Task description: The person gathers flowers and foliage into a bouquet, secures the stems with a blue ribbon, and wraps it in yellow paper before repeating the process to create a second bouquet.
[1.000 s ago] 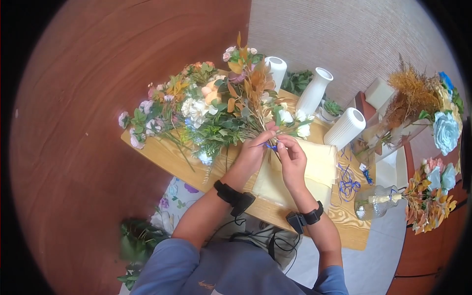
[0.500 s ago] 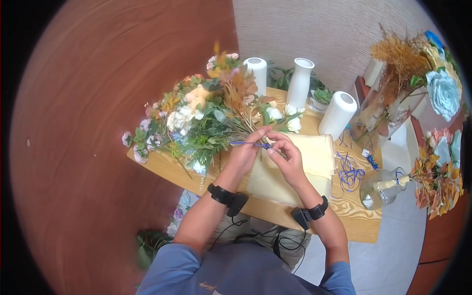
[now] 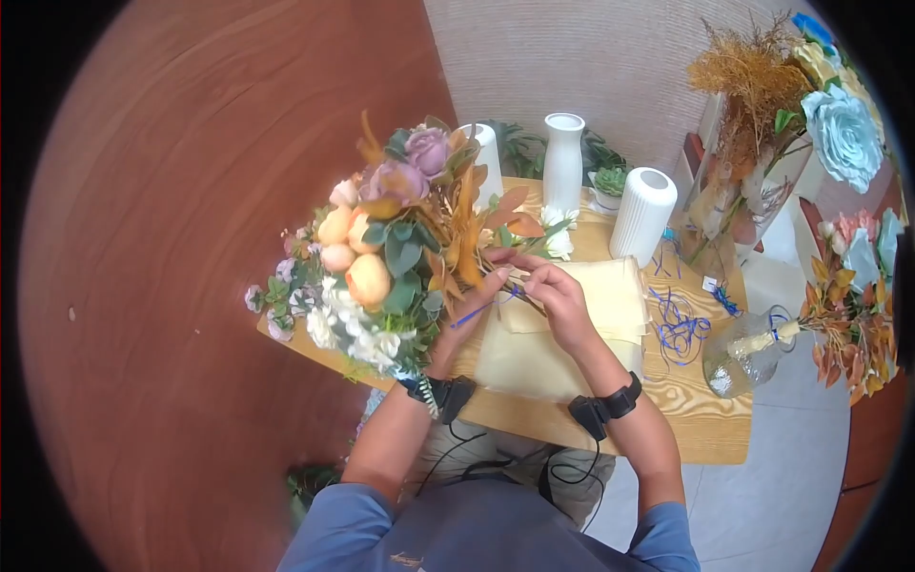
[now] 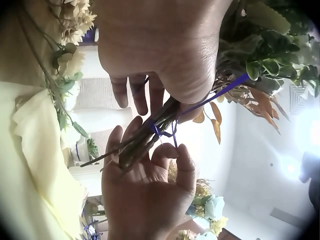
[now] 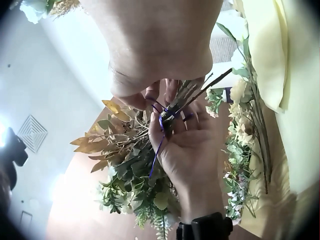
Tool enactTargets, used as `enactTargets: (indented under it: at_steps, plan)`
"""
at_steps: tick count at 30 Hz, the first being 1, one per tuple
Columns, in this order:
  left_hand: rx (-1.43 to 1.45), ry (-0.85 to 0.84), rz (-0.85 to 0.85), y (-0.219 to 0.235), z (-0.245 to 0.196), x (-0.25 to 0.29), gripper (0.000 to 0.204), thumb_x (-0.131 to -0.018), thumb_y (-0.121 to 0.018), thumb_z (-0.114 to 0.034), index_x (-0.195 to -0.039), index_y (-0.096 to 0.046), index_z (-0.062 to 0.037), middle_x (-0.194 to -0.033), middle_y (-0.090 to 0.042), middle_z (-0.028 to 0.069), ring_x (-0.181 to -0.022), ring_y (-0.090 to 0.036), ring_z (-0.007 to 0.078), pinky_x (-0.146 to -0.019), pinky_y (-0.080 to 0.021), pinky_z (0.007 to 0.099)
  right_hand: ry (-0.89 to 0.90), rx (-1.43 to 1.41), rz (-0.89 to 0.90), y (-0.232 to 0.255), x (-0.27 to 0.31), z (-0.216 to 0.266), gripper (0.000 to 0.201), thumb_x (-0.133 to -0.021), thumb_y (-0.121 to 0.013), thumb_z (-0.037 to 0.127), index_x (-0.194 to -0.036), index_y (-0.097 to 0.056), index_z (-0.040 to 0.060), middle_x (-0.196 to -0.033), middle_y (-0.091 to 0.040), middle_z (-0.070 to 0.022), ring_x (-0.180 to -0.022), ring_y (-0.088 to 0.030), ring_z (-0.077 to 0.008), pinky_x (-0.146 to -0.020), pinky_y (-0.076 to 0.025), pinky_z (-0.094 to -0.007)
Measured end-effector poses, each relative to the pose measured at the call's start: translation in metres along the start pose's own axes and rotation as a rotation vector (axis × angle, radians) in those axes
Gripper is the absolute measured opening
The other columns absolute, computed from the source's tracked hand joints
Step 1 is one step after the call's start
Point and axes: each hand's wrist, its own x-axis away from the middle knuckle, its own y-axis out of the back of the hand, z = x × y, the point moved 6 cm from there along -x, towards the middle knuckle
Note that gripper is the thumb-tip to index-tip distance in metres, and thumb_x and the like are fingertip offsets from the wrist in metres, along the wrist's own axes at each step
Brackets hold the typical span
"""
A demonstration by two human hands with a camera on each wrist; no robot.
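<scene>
The left hand (image 3: 477, 303) grips the bouquet (image 3: 369, 278) by its bundled stems (image 4: 150, 134), the flower heads leaning out over that forearm. The right hand (image 3: 564, 303) is at the same stems with curled fingers, its thumb and forefinger pinching a thin blue ribbon (image 4: 226, 92) wrapped around them; one length of the ribbon trails free beside the left hand. The bouquet is held above the bench (image 3: 705, 419), in front of the person.

Under the hands lie folded cream sheets (image 3: 600, 296). Right of these are loose blue ribbon curls (image 3: 679, 327) and a small white tag (image 3: 710, 284), its writing too small to read. A clear glass vase (image 3: 732, 364) leans near the bench's right edge. Three white vases (image 3: 563, 162) stand at the back, near a small succulent (image 3: 609, 180). Small script (image 3: 407, 560) on the blue shirt (image 3: 477, 524) is illegible.
</scene>
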Motion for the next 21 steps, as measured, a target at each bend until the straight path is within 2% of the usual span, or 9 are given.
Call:
enactTargets:
  at_steps: [2, 5, 7, 8, 9, 11, 16, 18, 21]
  plan:
    - [0.017, -0.011, -0.022, -0.002, -0.008, 0.001, 0.034, -0.089, -0.059, -0.014, -0.119, -0.057, -0.0001, -0.118, -0.059, 0.0085, -0.109, -0.055, 0.0168, -0.096, -0.043, 0.0321, -0.01, -0.034, -0.025, 0.001, 0.0, 0.002, 0.01, -0.084, -0.06, 0.006, -0.076, -0.055, 0.0031, -0.127, -0.052, -0.0147, -0.12, -0.048, -0.0253, -0.104, -0.032, -0.0351]
    - [0.054, -0.016, -0.063, 0.001, -0.007, -0.004, 0.034, -0.089, -0.059, -0.015, -0.12, -0.057, -0.0008, -0.119, -0.059, 0.0079, -0.108, -0.054, 0.016, -0.094, -0.043, 0.0319, 0.167, 0.173, 0.029, -0.006, 0.001, 0.016, 0.011, -0.082, -0.063, 0.009, -0.075, -0.056, 0.0047, -0.128, -0.051, -0.0152, -0.121, -0.046, -0.0262, -0.103, -0.033, -0.0371]
    - [0.065, -0.014, -0.08, 0.005, -0.003, -0.009, 0.034, -0.089, -0.059, -0.015, -0.12, -0.057, -0.0013, -0.12, -0.058, 0.0076, -0.108, -0.053, 0.0157, -0.093, -0.043, 0.0319, 0.344, 0.576, 0.043, -0.018, 0.008, 0.031, 0.014, -0.079, -0.068, 0.012, -0.075, -0.056, 0.0062, -0.129, -0.05, -0.0164, -0.122, -0.045, -0.0289, -0.103, -0.033, -0.0399]
    - [0.134, 0.031, -0.118, 0.007, 0.002, -0.009, 0.033, -0.09, -0.058, -0.015, -0.12, -0.057, -0.0017, -0.121, -0.058, 0.0076, -0.11, -0.052, 0.0155, -0.093, -0.042, 0.0318, 0.405, 0.661, 0.058, -0.021, 0.008, 0.031, 0.016, -0.076, -0.071, 0.014, -0.074, -0.056, 0.0069, -0.129, -0.049, -0.0177, -0.122, -0.045, -0.034, -0.104, -0.032, -0.0426]
    - [0.205, 0.077, -0.154, 0.01, 0.007, -0.009, 0.032, -0.09, -0.057, -0.015, -0.12, -0.057, -0.0021, -0.122, -0.057, 0.0077, -0.111, -0.051, 0.0153, -0.093, -0.042, 0.0317, 0.409, 0.659, 0.06, -0.022, 0.008, 0.031, 0.016, -0.076, -0.071, 0.014, -0.074, -0.056, 0.0069, -0.129, -0.049, -0.0177, -0.122, -0.045, -0.034, -0.104, -0.032, -0.0426]
    - [0.26, 0.046, -0.173, 0.013, 0.008, -0.014, 0.032, -0.091, -0.056, -0.015, -0.12, -0.057, -0.0025, -0.123, -0.057, 0.0077, -0.113, -0.05, 0.0158, -0.094, -0.041, 0.0329, 0.476, 0.804, 0.043, -0.024, 0.01, 0.034, 0.015, -0.076, -0.07, 0.013, -0.074, -0.057, 0.0068, -0.13, -0.048, -0.0189, -0.122, -0.044, -0.0374, -0.104, -0.032, -0.0451]
    - [0.389, -0.017, -0.233, 0.029, 0.018, -0.024, 0.031, -0.091, -0.057, -0.015, -0.12, -0.057, -0.003, -0.125, -0.057, 0.0075, -0.117, -0.049, 0.0177, -0.097, -0.04, 0.0368, 0.541, 0.909, 0.022, -0.024, 0.009, 0.036, 0.011, -0.077, -0.07, 0.013, -0.077, -0.06, 0.0073, -0.133, -0.046, -0.0207, -0.124, -0.042, -0.0396, -0.104, -0.031, -0.0466]
    - [0.557, 0.051, -0.236, 0.026, 0.022, -0.024, 0.03, -0.091, -0.058, -0.015, -0.118, -0.058, -0.0034, -0.125, -0.057, 0.007, -0.119, -0.048, 0.0181, -0.098, -0.04, 0.039, 0.555, 0.967, 0.026, -0.025, 0.01, 0.036, 0.011, -0.078, -0.07, 0.013, -0.079, -0.061, 0.0071, -0.135, -0.045, -0.0211, -0.125, -0.041, -0.0396, -0.104, -0.031, -0.0468]
    - [0.549, 0.04, -0.209, 0.022, 0.015, -0.024, 0.028, -0.091, -0.057, -0.014, -0.117, -0.059, -0.0038, -0.124, -0.057, 0.0071, -0.12, -0.048, 0.018, -0.099, -0.039, 0.0379, 0.501, 0.797, -0.039, -0.017, 0.009, 0.035, 0.01, -0.08, -0.069, 0.013, -0.08, -0.062, 0.0065, -0.136, -0.043, -0.0209, -0.126, -0.041, -0.038, -0.106, -0.03, -0.0464]
